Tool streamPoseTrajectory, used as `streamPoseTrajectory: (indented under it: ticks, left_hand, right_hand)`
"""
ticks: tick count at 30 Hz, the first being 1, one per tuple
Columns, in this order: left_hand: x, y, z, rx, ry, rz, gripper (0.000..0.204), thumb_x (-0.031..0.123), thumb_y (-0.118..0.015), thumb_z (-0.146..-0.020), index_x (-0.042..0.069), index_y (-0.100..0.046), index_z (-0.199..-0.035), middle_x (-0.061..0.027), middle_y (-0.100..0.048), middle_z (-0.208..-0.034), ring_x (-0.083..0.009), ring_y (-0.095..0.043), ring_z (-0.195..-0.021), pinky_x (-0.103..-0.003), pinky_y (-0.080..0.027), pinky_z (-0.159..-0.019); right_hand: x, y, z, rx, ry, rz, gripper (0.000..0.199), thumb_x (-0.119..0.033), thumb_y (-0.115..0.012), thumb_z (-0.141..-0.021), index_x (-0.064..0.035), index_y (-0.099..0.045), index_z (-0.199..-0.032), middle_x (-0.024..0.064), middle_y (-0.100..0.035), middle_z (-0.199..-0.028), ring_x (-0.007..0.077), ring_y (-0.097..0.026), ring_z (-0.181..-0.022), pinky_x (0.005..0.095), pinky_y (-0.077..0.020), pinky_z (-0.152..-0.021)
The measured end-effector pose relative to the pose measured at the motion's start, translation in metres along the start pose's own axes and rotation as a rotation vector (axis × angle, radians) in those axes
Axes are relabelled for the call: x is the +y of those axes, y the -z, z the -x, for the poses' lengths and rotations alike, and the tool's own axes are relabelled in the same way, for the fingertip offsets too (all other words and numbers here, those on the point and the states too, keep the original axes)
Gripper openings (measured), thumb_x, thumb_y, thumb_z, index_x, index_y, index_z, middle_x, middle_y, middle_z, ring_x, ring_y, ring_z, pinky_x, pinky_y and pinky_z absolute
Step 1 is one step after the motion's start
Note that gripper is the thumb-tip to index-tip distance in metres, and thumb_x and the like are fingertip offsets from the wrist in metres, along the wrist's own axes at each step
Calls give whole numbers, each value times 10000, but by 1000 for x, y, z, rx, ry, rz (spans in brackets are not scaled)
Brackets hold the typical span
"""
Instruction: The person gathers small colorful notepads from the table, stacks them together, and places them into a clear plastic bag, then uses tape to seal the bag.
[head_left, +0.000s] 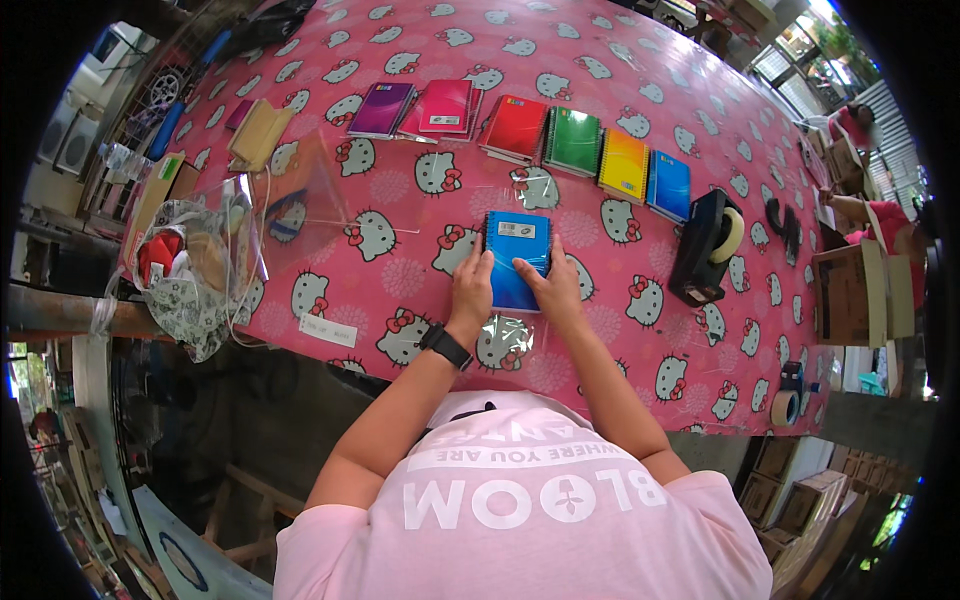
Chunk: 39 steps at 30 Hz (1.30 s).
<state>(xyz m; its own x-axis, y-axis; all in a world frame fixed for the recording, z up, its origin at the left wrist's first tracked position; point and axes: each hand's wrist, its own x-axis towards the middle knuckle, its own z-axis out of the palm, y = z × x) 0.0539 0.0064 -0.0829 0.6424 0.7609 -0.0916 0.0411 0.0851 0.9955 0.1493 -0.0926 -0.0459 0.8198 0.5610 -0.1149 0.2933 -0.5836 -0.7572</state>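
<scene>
A blue spiral notebook (513, 262) with a white label lies in front of me on the pink table cover. My left hand (472, 288), a dark watch on its wrist, is closed along the notebook's left edge. On the other side my right hand (556, 284) grips the right edge, its thumb pressed on the cover. Shiny clear plastic (508, 335) shows just below the notebook. Beyond it stand a red notebook stack (514, 127), a green one (573, 141), a yellow one (625, 163) and another blue one (669, 184) in a row.
Purple (381, 108) and pink notebooks (444, 106) lie farther left. A black tape dispenser (702, 250) stands at the right, a tape roll (785, 407) near the right corner. Clear plastic sheets (305, 200) and a patterned cloth bag (190, 290) occupy the left side. Cardboard boxes (850, 295) flank the right edge.
</scene>
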Motion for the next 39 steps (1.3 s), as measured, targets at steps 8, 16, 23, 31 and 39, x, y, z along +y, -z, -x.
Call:
streamPoseTrajectory:
  ticks: [8,16,23,31,39]
  left_hand:
    - [7,-1,10,-11,-12,-316,650,372,-485,-898,-39,-283,-1358,-268,-387,-1279,-370,-337,-1198,-430,-266,-1018]
    - [17,-1,13,-1,-38,-452,629,368,-476,-901,-61,-318,-1334,-254,-422,-1271,-365,-358,-1176,-423,-287,-1007]
    - [15,62,2,281,-460,-1300,333,247,-627,-812,71,-627,-1094,-163,-492,-1277,-315,-433,-1137,-418,-372,-938]
    - [49,85,-1,23,477,-110,429,59,-654,-798,35,-475,-1187,-67,-611,-894,-122,-590,-859,-211,-492,-589]
    - [79,52,21,-155,100,-8,692,-84,-602,-750,56,-303,-1358,-91,-574,-1107,-56,-531,-679,-177,-468,-599]
  right_hand:
    - [-4,-6,10,13,138,76,829,-422,-611,-802,44,-231,-1373,293,-425,-1186,385,-432,-1093,472,-378,-880]
    - [-5,-10,11,95,438,696,643,-403,-372,-907,-79,-183,-1429,72,-99,-1507,314,-45,-1381,607,-39,-1025]
    - [-10,-4,11,65,373,682,630,-411,-369,-907,-101,-199,-1428,44,-124,-1505,298,-40,-1382,608,-15,-1032]
    - [-16,1,12,66,349,589,607,-360,-428,-892,-94,-239,-1404,80,-164,-1485,304,-78,-1366,595,-61,-1024]
    - [-36,7,-13,-22,493,37,359,-340,-567,-814,14,-623,-829,177,-584,-965,323,-500,-927,382,-415,-813]
